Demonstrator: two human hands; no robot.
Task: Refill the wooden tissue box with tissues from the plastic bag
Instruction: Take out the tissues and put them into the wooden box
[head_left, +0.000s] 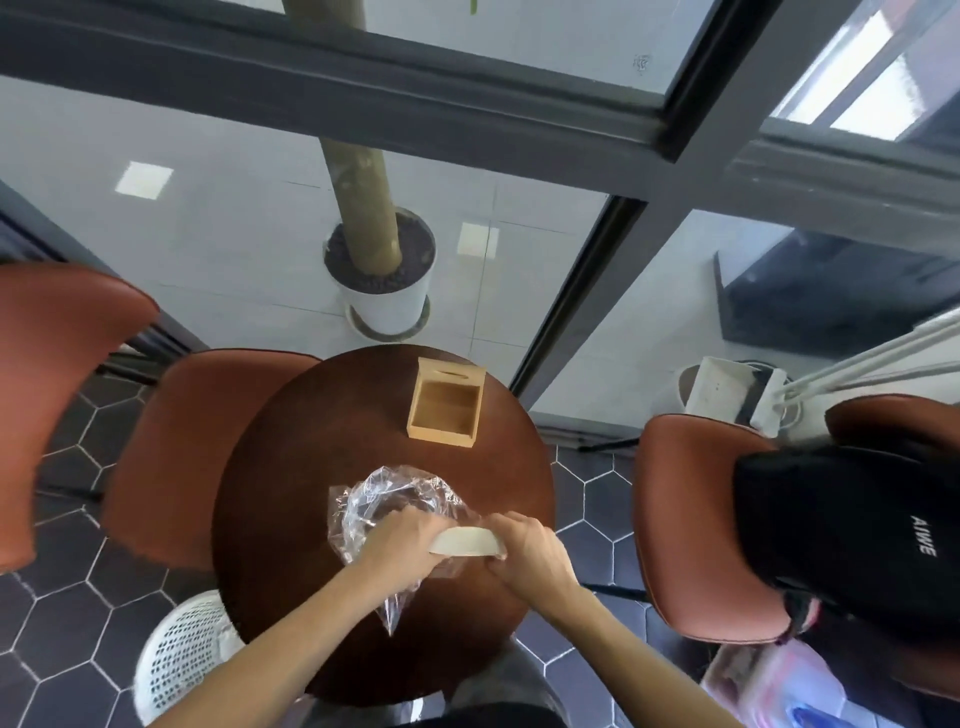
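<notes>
The wooden tissue box (445, 410) stands open and empty at the far side of the round dark table (291, 467), its slotted lid tilted up behind it. Nearer to me lies the crumpled clear plastic bag (384, 501). Both hands meet at the bag's near right side. My left hand (400, 540) and my right hand (530, 551) each grip an end of a curved white stack of tissues (467, 541), which sits partly among the plastic.
Brown leather chairs stand at the left (176, 457) and right (696, 519); the right one holds a black bag (852, 535). A white perforated basket (179, 654) sits on the floor at lower left. A potted trunk (382, 280) stands beyond the table by the glass wall.
</notes>
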